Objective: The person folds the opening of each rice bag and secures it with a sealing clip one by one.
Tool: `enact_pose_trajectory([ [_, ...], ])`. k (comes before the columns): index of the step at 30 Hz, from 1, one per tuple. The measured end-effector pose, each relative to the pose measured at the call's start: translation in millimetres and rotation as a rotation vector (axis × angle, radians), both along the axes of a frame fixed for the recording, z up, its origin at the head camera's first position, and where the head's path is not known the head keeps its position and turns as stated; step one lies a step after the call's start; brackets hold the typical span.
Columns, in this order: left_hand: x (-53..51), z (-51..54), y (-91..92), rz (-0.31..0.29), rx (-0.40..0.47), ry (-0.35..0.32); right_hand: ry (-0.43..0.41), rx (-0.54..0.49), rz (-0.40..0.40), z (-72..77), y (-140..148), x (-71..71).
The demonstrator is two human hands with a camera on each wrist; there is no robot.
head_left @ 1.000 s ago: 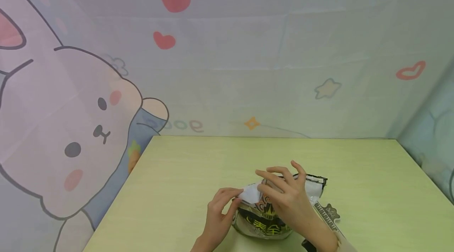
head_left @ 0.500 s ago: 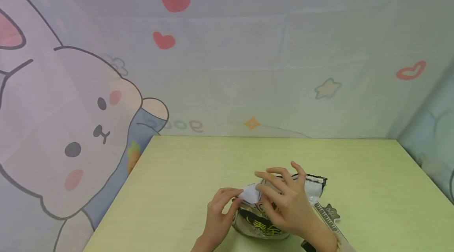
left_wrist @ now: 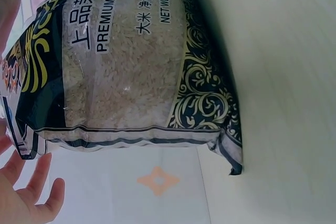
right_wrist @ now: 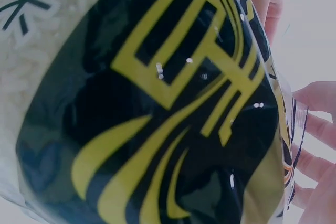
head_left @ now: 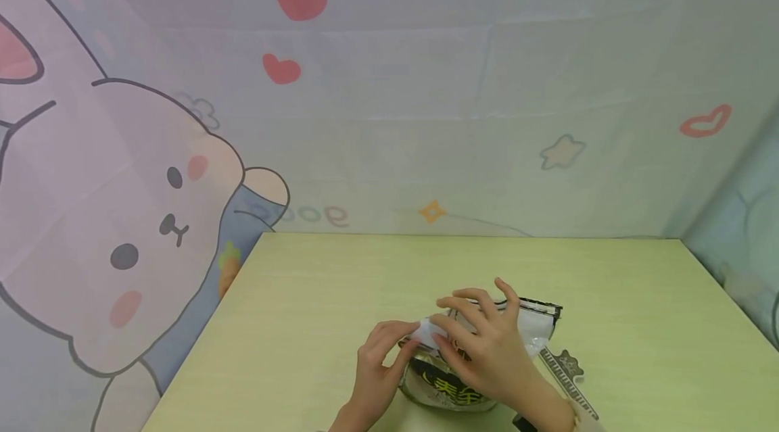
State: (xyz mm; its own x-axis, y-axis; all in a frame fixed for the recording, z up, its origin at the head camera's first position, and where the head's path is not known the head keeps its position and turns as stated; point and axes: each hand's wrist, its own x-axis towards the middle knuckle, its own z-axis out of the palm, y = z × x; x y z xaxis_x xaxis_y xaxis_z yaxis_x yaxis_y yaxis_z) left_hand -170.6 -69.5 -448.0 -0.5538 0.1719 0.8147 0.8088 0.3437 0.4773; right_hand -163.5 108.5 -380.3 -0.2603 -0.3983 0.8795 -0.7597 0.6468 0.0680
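Note:
A clear and black bag of rice (head_left: 447,388) with yellow lettering stands upright on the table, its white top edge folded over. At the bag's left top corner, my left hand (head_left: 379,366) pinches the fold between thumb and fingers. My right hand (head_left: 494,354) pinches the white flap closer to the middle, thumb in front, its other fingers raised. In the left wrist view the rice bag (left_wrist: 123,72) shows its grains through a clear panel. In the right wrist view the rice bag (right_wrist: 126,108) fills most of the frame, with fingertips at its far edge.
A narrow strip with black-and-white stripes and a bear-shaped end (head_left: 569,364) lies right of the bag, partly under my right forearm. The pale yellow-green table (head_left: 304,324) ends at a printed cloth backdrop (head_left: 389,114) with cartoon figures.
My right thumb and fingers have shifted slightly left along the flap, closer to my left hand, and cover more of the white fold. My left hand stays nearly still.

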Motion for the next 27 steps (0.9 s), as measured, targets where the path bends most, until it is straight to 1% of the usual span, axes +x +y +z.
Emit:
enact_pose_trajectory([
  [6, -2.4, 1.3, 5.3, -0.030, 0.023, 0.022, -0.022, 0.029, -0.009, -1.9, 2, 0.0],
  [12, -4.4, 4.3, 12.6, -0.052, 0.032, 0.038, -0.018, 0.035, -0.018, -2.3, 2, 0.2],
  [18, -3.4, 7.0, 15.5, -0.036, 0.031, 0.048, -0.020, 0.037, -0.024, -2.4, 0, 1.1],
  [22, -4.0, 6.8, 16.2, -0.031, 0.029, 0.067, -0.016, 0.039, -0.030, -2.9, 0, 1.1],
  [27, -4.0, 7.3, 15.5, 0.015, 0.002, 0.089, -0.003, 0.047, -0.054, -2.8, -1, 0.4],
])
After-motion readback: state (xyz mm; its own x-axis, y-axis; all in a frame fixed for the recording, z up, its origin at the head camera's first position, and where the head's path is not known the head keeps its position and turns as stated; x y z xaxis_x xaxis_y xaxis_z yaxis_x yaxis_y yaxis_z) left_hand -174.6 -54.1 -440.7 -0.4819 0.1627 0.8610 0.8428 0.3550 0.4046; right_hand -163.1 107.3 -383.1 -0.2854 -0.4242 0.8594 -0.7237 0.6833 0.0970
